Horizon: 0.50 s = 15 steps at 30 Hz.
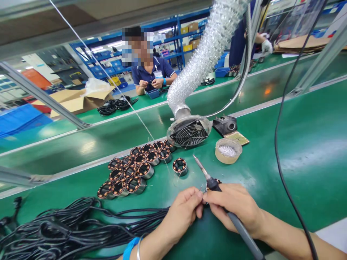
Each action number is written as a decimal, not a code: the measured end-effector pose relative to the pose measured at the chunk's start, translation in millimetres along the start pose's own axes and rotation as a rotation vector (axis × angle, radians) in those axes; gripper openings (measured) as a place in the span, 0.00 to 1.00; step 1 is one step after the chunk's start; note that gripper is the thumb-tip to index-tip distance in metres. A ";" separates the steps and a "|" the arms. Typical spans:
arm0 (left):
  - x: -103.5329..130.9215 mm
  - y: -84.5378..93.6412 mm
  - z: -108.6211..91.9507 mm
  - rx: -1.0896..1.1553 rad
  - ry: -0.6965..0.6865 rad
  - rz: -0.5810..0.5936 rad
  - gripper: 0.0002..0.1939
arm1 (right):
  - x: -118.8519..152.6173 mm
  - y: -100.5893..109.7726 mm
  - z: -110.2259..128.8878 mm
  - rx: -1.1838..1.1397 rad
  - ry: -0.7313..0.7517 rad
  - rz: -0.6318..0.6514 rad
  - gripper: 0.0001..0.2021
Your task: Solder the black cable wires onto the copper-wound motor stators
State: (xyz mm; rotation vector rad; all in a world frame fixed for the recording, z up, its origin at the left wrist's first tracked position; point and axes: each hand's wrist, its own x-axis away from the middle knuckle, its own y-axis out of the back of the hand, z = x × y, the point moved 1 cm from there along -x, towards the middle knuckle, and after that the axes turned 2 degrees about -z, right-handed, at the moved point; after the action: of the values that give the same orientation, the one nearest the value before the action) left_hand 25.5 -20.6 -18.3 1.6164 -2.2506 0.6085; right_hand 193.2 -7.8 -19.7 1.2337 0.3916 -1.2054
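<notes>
Cables (62, 227) front left — coil rings (140, 184) behind — tub (228, 159) farther right

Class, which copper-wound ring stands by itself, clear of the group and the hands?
The ring right of the group, in front of the fan: green bench shows all round it. The others bunch together, except one by the right hand.

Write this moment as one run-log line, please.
left hand: pinching thin wires | right hand: holding soldering iron | nearby: copper-wound rings, black cables, fan
</notes>
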 end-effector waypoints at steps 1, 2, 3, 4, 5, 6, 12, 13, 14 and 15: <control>-0.1 -2.1 -1.0 0.026 0.016 -0.008 0.24 | -0.4 -1.0 1.4 0.013 -0.003 -0.014 0.12; -0.2 -3.7 -1.8 0.046 0.019 -0.022 0.24 | -0.6 -1.8 2.4 0.019 -0.011 -0.032 0.12; -0.4 -4.7 -2.2 0.065 0.013 -0.038 0.25 | -0.6 -2.1 3.0 0.018 -0.022 -0.048 0.12; -0.7 -5.0 -2.2 0.082 0.002 -0.055 0.25 | -0.4 -1.8 3.3 0.011 -0.035 -0.061 0.12; -1.2 -4.8 -1.6 0.094 -0.009 -0.071 0.26 | 0.0 -0.9 3.1 -0.003 -0.053 -0.066 0.13; -1.7 -4.3 -0.5 0.102 -0.020 -0.088 0.26 | 0.6 0.5 2.6 -0.022 -0.075 -0.058 0.13; -3.4 -1.5 7.0 0.134 -0.030 -0.147 0.28 | 3.6 3.7 -1.9 -0.148 -0.204 0.062 0.17; -3.6 -2.0 7.5 0.136 -0.027 -0.153 0.28 | 3.4 1.6 -2.6 -0.146 -0.207 0.046 0.16; -3.9 -2.7 7.8 0.135 -0.025 -0.163 0.28 | 3.1 -0.9 -3.5 -0.131 -0.214 0.012 0.15; -4.3 -3.5 8.1 0.132 -0.023 -0.175 0.28 | 2.8 -3.6 -4.5 -0.109 -0.224 -0.034 0.14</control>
State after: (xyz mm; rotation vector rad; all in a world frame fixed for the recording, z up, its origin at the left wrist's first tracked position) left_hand 30.2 -22.2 -26.8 1.8683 -2.0938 0.7080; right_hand 192.7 -4.7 -25.3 0.9906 0.3085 -1.3183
